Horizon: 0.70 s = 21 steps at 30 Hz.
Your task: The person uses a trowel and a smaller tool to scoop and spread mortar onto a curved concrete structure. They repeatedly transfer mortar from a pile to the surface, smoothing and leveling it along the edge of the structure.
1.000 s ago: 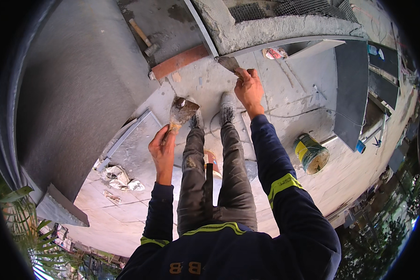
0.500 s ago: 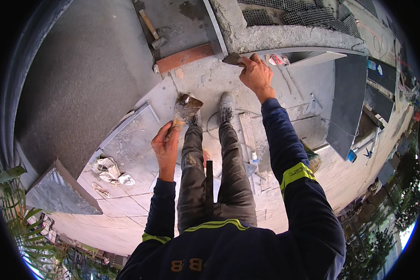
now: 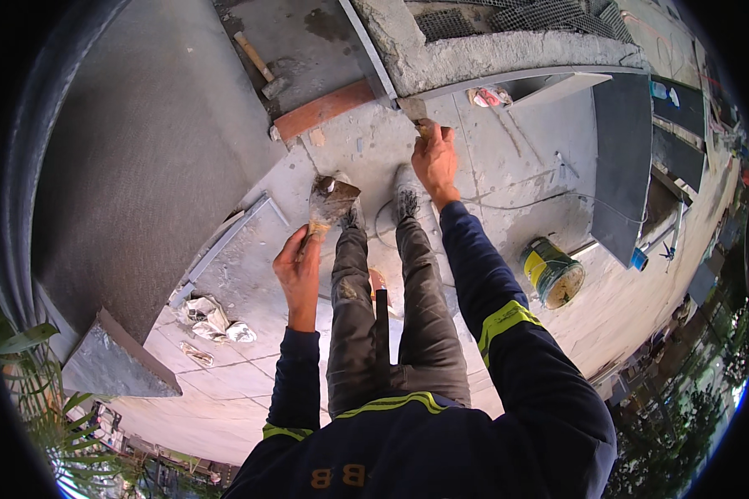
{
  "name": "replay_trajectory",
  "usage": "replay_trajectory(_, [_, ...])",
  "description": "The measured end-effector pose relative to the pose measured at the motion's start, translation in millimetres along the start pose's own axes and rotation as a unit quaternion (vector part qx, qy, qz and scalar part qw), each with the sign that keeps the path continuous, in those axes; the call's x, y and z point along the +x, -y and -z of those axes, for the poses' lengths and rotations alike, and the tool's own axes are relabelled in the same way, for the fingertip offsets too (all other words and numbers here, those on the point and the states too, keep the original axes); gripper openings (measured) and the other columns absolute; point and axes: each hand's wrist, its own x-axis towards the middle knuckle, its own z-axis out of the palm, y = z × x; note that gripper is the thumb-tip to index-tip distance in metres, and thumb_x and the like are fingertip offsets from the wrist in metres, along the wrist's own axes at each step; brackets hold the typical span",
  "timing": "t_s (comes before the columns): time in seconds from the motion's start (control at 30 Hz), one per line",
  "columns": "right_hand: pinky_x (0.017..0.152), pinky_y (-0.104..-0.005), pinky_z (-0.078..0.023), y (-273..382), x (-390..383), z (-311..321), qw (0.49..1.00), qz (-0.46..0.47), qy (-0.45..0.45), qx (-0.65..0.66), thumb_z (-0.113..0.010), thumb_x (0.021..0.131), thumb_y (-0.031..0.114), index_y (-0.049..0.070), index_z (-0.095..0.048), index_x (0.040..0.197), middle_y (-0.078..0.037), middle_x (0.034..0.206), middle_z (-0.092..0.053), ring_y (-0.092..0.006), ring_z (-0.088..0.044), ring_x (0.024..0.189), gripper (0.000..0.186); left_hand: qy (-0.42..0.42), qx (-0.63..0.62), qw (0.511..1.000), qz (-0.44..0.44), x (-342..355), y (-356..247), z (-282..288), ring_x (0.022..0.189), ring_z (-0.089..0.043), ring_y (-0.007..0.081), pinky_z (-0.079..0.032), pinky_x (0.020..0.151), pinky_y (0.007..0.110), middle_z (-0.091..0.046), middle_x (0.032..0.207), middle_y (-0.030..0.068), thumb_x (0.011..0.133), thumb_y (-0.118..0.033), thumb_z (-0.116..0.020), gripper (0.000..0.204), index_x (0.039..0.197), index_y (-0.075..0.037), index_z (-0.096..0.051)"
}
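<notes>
My left hand [image 3: 298,270] grips a wide putty knife [image 3: 331,204] by its stained handle, with a grey smear on the blade, held over my shoe. My right hand [image 3: 433,162] is closed on a second, smaller scraper [image 3: 412,109], whose blade meets the corner where a pale metal strip [image 3: 369,48] joins the edge of a rough concrete ledge [image 3: 483,50]. A reddish board [image 3: 324,109] lies just left of that corner. The scraper's handle is mostly hidden by my fingers.
A large dark slab [image 3: 125,191] fills the left. A mallet [image 3: 256,62] lies in the recess ahead. A green-and-yellow bucket [image 3: 553,274] stands at right near a cable and dark panels [image 3: 620,166]. Metal angles [image 3: 225,237] and white rags [image 3: 208,320] lie at lower left.
My right hand with the scraper moved up and right half a second ago, then back down-left to the corner. My left hand keeps its knife at about the same place.
</notes>
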Motion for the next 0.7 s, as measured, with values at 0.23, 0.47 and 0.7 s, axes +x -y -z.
replay_trajectory(0.23, [0.086,-0.0533,-0.053,24,-31,-52,0.994,-0.027,-0.056,0.088,-0.064,0.089,-0.001,0.011,-0.057,0.130,-0.025,0.116,-0.054,-0.0475,-0.062,0.101,0.044,-0.003,0.045,0.999,-0.006,7,7,12,0.071,-0.055,0.0054,-0.043,0.064,0.023,-0.077,0.101,0.0061,0.099,-0.019,-0.067,0.034,0.126,0.002,-0.072])
replay_trajectory(0.47, [0.087,-0.0530,-0.053,43,-43,-59,0.992,-0.062,-0.036,0.100,-0.068,0.087,0.001,0.013,-0.058,0.129,-0.027,0.114,-0.055,-0.0480,-0.060,0.101,0.044,0.006,0.059,0.998,-0.011,9,-2,22,0.069,-0.054,0.0053,-0.041,0.060,0.023,-0.078,0.101,0.0054,0.098,-0.021,-0.067,0.036,0.126,0.001,-0.072])
replay_trajectory(0.7, [0.095,-0.0523,-0.049,32,-30,-44,0.984,-0.064,-0.118,0.116,-0.070,0.089,0.007,0.007,-0.054,0.131,-0.031,0.112,-0.054,-0.0501,-0.056,0.105,0.045,0.010,0.043,0.999,-0.001,5,-24,25,0.075,-0.061,0.0078,-0.048,0.063,0.025,-0.077,0.099,0.0071,0.098,-0.011,-0.068,0.031,0.124,0.004,-0.072])
